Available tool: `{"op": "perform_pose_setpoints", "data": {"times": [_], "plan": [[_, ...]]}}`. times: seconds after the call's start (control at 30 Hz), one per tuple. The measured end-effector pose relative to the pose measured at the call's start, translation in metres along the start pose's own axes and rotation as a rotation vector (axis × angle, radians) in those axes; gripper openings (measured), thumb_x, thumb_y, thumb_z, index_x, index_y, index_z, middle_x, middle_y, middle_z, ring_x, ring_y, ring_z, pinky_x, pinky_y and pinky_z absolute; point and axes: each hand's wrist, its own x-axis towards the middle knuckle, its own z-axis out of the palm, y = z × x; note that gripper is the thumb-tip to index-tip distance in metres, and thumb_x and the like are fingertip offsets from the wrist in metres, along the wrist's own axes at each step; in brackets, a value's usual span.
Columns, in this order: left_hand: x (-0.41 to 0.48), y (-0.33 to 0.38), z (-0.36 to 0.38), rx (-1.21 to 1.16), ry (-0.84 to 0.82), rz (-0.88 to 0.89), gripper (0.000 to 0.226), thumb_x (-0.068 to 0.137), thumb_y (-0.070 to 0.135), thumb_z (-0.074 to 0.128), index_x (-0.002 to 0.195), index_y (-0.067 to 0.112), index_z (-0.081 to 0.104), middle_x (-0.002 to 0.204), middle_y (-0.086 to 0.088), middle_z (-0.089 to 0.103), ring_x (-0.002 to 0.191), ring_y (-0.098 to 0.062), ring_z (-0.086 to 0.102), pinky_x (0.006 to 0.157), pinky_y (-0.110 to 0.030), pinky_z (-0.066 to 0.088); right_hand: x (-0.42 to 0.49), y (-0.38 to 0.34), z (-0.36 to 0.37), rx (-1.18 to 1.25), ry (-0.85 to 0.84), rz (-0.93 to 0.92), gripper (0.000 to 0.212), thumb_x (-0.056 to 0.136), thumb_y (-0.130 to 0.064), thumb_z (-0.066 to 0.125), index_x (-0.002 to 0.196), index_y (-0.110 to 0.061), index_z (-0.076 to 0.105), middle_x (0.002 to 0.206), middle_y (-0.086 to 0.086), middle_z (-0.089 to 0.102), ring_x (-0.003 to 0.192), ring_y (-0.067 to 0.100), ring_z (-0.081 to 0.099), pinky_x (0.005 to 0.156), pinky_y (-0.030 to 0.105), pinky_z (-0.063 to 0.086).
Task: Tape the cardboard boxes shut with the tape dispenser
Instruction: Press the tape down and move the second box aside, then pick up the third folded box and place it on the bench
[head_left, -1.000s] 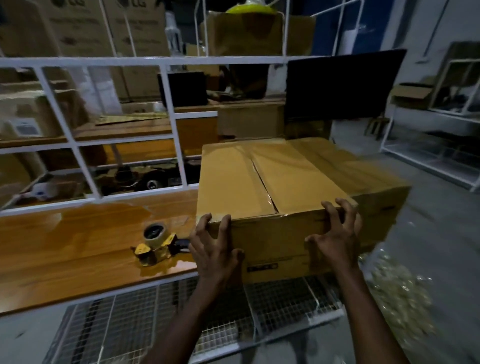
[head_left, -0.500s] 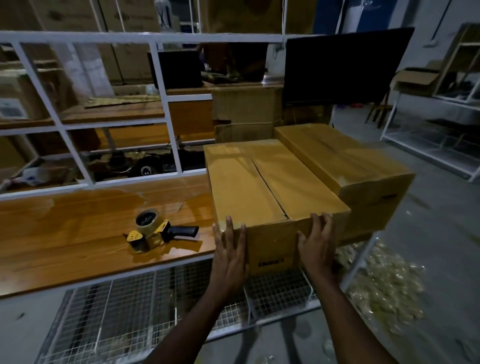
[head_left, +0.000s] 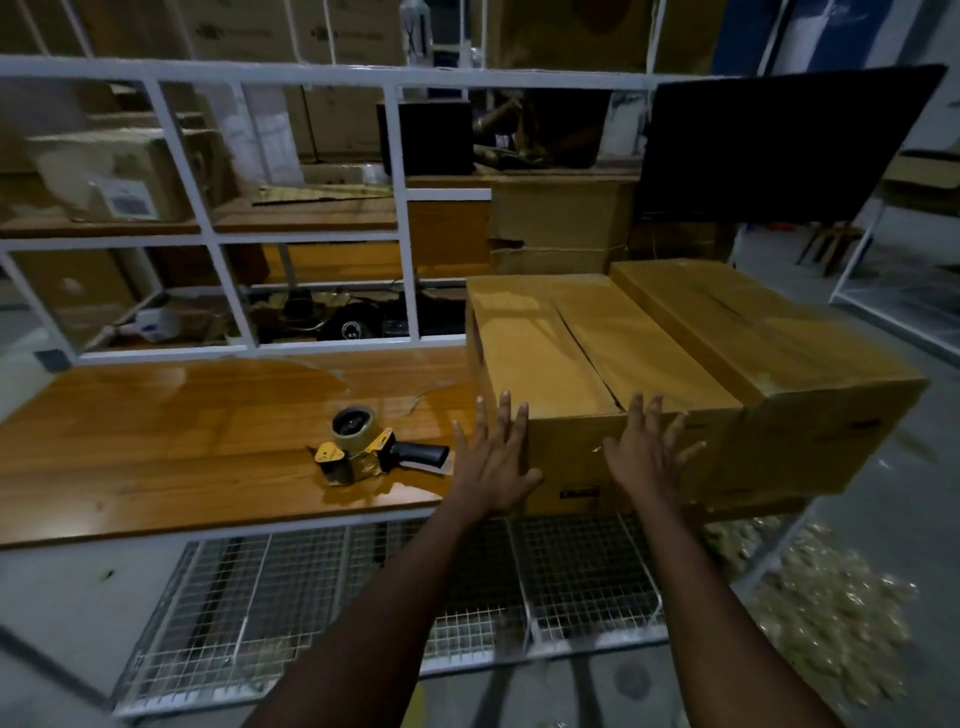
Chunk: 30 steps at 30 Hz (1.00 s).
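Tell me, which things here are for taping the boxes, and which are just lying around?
For the job: the near cardboard box; the second box beside it; the tape dispenser on the wooden bench; the left hand and right hand, both open.

Just lying about: the black panel; the labelled box behind the bench; the scraps on the floor.

box label (head_left: 579, 492): print too small to read;
right hand (head_left: 647, 454): fingers (head_left: 655, 415) motion-blurred; contact with near box (head_left: 571, 353) unclear;
forearms (head_left: 395, 597): cut off at bottom edge;
shelf clutter (head_left: 353, 325): dim, shapes indistinct
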Motion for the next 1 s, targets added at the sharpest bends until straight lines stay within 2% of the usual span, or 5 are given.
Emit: {"op": "perform_pose_setpoints", "data": {"times": [0.2,0.5,0.67,0.87,1.0], "plan": [[-0.058,-0.081,-0.032,-0.02,0.121,-0.111,0.095,0.077,0.076,0.007,0.154,0.027,-0.018,0.159,-0.003,-0.032,0.147,-0.037,-0.023,0.112,-0.068,-0.003,-0.051,-0.128,0.016,0.016,0.068,-0.248,0.077,0.093,-0.05,0.048,0.155,-0.027,0.008,0.164,0.003,-0.002,0.148,0.036,-0.008,0.113,0.064,-0.001],[-0.267,-0.326,-0.093,-0.019,0.271,-0.54,0.094,0.078,0.075,0.003,0.156,0.025,-0.012,0.162,-0.003,-0.023,0.149,-0.039,-0.017,0.112,-0.067,0.006,-0.207,-0.389,0.099,0.132,-0.017,-0.65,0.074,0.092,-0.051,0.052,0.154,-0.031,0.016,0.163,-0.003,0.003,0.15,0.025,-0.002,0.117,0.057,0.003],[-0.423,-0.457,-0.094,-0.011,0.274,-0.787,0.1,0.076,0.085,-0.01,0.156,0.026,-0.011,0.163,-0.002,-0.02,0.149,-0.039,-0.012,0.112,-0.067,0.01,-0.334,-0.53,0.169,0.208,-0.165,-0.887,0.071,0.093,-0.046,0.053,0.153,-0.029,0.02,0.163,-0.001,0.01,0.15,0.024,0.004,0.116,0.056,0.007],[-0.577,-0.563,-0.066,-0.051,0.225,-1.08,0.079,0.099,0.06,0.031,0.156,0.028,-0.012,0.163,0.001,-0.02,0.15,-0.038,-0.011,0.114,-0.066,0.011,-0.473,-0.65,0.255,0.266,-0.393,-1.09,0.066,0.096,-0.041,0.051,0.154,-0.025,0.022,0.162,0.002,0.013,0.149,0.025,0.009,0.117,0.055,0.012],[-0.65,-0.625,-0.042,-0.096,0.176,-1.211,0.078,0.1,0.056,0.034,0.157,0.027,-0.01,0.164,0.0,-0.018,0.15,-0.038,-0.009,0.114,-0.065,0.012,-0.535,-0.711,0.315,0.25,-0.536,-1.177,0.065,0.097,-0.04,0.049,0.154,-0.025,0.021,0.162,0.003,0.013,0.148,0.028,0.012,0.116,0.056,0.014]]}}
